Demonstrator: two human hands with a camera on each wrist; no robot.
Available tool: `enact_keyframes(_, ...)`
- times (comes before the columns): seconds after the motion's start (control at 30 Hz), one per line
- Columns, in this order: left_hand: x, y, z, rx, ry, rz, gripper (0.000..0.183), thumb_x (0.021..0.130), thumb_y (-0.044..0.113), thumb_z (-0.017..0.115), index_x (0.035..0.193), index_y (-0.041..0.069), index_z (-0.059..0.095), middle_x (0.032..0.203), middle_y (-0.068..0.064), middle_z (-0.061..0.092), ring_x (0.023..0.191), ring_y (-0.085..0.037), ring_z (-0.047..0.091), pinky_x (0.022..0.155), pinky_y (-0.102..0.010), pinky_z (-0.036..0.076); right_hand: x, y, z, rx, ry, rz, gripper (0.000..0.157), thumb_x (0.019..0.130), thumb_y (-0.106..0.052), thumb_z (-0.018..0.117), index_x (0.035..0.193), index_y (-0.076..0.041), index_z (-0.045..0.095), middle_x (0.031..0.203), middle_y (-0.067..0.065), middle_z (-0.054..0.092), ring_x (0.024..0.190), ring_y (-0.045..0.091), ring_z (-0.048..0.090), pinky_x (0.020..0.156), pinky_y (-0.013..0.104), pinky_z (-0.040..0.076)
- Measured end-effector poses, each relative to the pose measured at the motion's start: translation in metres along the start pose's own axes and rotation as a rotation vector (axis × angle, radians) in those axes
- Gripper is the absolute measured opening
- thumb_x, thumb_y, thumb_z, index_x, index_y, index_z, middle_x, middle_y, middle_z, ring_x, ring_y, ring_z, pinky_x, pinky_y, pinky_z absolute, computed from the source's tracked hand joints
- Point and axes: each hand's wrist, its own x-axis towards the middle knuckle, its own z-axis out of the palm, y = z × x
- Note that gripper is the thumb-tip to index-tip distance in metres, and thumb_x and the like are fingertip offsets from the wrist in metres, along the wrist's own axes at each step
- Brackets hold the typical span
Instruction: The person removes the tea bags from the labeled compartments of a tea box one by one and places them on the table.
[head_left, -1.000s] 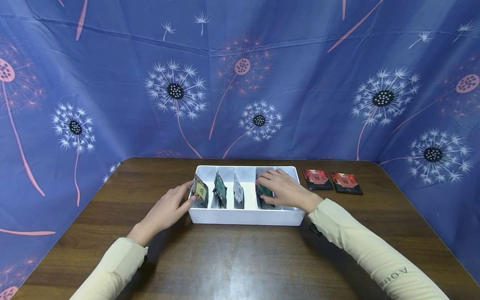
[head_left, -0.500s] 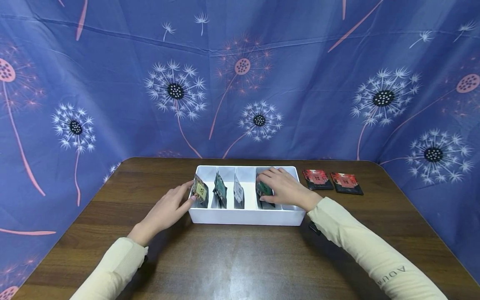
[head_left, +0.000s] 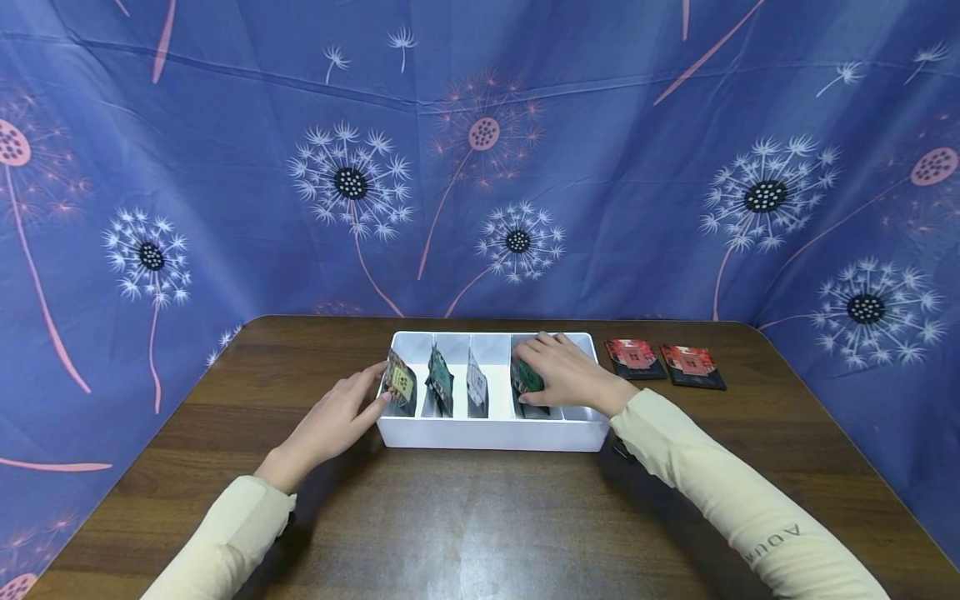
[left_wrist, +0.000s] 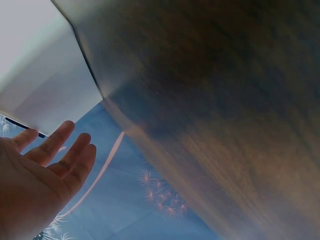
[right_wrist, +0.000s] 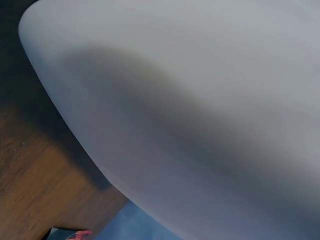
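Note:
A white divided box (head_left: pixel 491 433) sits at the middle of the table in the head view, with small flat sachets standing in its compartments. From the left come a yellow-labelled sachet (head_left: pixel 402 383), a green sachet (head_left: pixel 441 381) and a pale grey sachet (head_left: pixel 477 385). My right hand (head_left: pixel 566 373) reaches into the fourth compartment, its thumb and fingers pinching a dark green sachet (head_left: pixel 530 379). My left hand (head_left: pixel 341 417) rests against the box's left end, near the yellow-labelled sachet. In the left wrist view its fingers (left_wrist: pixel 70 155) look extended. The right wrist view shows the box wall; that hand is out of frame.
Two red-and-black sachets (head_left: pixel 633 357) lie flat on the wooden table (head_left: pixel 480 517), right of the box. Behind the table hangs a blue cloth (head_left: pixel 600 167) with a dandelion print. The fifth compartment is partly hidden under my right hand.
My right hand and forearm have shifted very slightly left, still at the dark green sachet, which now leans a little differently. The left hand and the box have stayed put.

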Motion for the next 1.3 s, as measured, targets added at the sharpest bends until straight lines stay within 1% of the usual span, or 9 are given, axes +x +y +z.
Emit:
enact_keyframes(0.17,0.0002,-0.0001,0.0005,-0.003,-0.002,-0.001,0.057,0.094,0.048,0.039,0.143,0.021,0.028,0.14,-0.008,0.042,0.126,-0.035,0.041,0.099,-0.055,0.034,0.0002,0.001,0.0005,-0.018,-0.001,0.007,0.054,0.075,-0.044,0.069,0.119,-0.018,0.052,0.118,0.002,0.058,0.113,0.026,0.049,0.097,0.053,0.036)
enact_keyframes(0.27,0.0002,0.0001,0.0004,-0.004,-0.005,0.001,0.057,0.094,0.048,0.039,0.143,0.021,0.028,0.139,-0.008,0.042,0.126,-0.035,0.041,0.099,-0.055,0.034,0.0005,0.0014,0.0004,-0.027,0.009,0.008,0.053,0.075,-0.043,0.069,0.119,-0.018,0.052,0.118,0.002,0.058,0.109,0.025,0.05,0.094,0.051,0.038)
enact_keyframes(0.43,0.0001,0.0008,-0.0005,-0.011,0.004,0.012,0.056,0.095,0.046,0.04,0.142,0.019,0.03,0.138,-0.007,0.044,0.125,-0.033,0.042,0.1,-0.052,0.034,0.0027,0.0012,0.0001,-0.056,0.016,0.006,0.057,0.074,-0.048,0.069,0.118,-0.016,0.052,0.116,0.001,0.058,0.102,0.022,0.049,0.087,0.046,0.039)
enact_keyframes(0.53,0.0002,0.0006,-0.0004,-0.013,0.005,0.012,0.055,0.095,0.045,0.04,0.142,0.019,0.03,0.139,-0.007,0.044,0.126,-0.032,0.042,0.101,-0.052,0.034,0.0045,0.0007,0.0002,-0.059,-0.002,0.023,0.06,0.073,-0.049,0.07,0.118,-0.015,0.051,0.117,0.003,0.058,0.104,0.023,0.048,0.088,0.047,0.039)
enact_keyframes(0.67,0.0,0.0003,0.0,-0.016,-0.002,0.01,0.056,0.095,0.046,0.04,0.143,0.019,0.029,0.139,-0.007,0.043,0.126,-0.033,0.041,0.101,-0.053,0.033,0.0065,0.0006,0.0015,-0.04,-0.042,0.056,0.063,0.072,-0.047,0.071,0.121,-0.014,0.049,0.119,0.004,0.056,0.109,0.025,0.048,0.094,0.052,0.036)
enact_keyframes(0.77,-0.0001,0.0001,0.0001,-0.017,-0.005,0.011,0.056,0.095,0.046,0.04,0.143,0.019,0.029,0.139,-0.007,0.043,0.126,-0.033,0.041,0.101,-0.053,0.033,0.0074,0.0009,0.0023,-0.027,-0.059,0.069,0.065,0.071,-0.046,0.071,0.122,-0.014,0.047,0.12,0.005,0.056,0.111,0.026,0.047,0.096,0.053,0.034)
enact_keyframes(0.97,-0.0001,0.0,-0.0002,-0.015,-0.006,0.006,0.056,0.095,0.046,0.04,0.143,0.02,0.029,0.14,-0.007,0.042,0.127,-0.033,0.041,0.101,-0.054,0.033,0.0079,0.001,0.0023,-0.018,-0.062,0.072,0.065,0.071,-0.045,0.072,0.122,-0.013,0.046,0.121,0.005,0.056,0.111,0.026,0.047,0.096,0.052,0.034)
enact_keyframes(1.1,-0.0002,0.0,-0.0003,-0.018,-0.007,0.007,0.056,0.095,0.046,0.04,0.143,0.02,0.028,0.14,-0.007,0.042,0.126,-0.033,0.041,0.1,-0.053,0.034,0.0078,0.0018,0.0026,-0.002,-0.069,0.076,0.068,0.071,-0.043,0.071,0.125,-0.012,0.044,0.122,0.005,0.054,0.112,0.026,0.046,0.096,0.052,0.033)
enact_keyframes(1.3,-0.0003,-0.0001,-0.0002,-0.024,-0.004,0.011,0.056,0.095,0.046,0.04,0.143,0.02,0.029,0.139,-0.007,0.043,0.126,-0.033,0.041,0.1,-0.053,0.034,0.0057,0.0033,0.0021,0.013,-0.054,0.074,0.068,0.073,-0.041,0.07,0.129,-0.013,0.043,0.12,0.001,0.055,0.107,0.023,0.046,0.092,0.049,0.035)
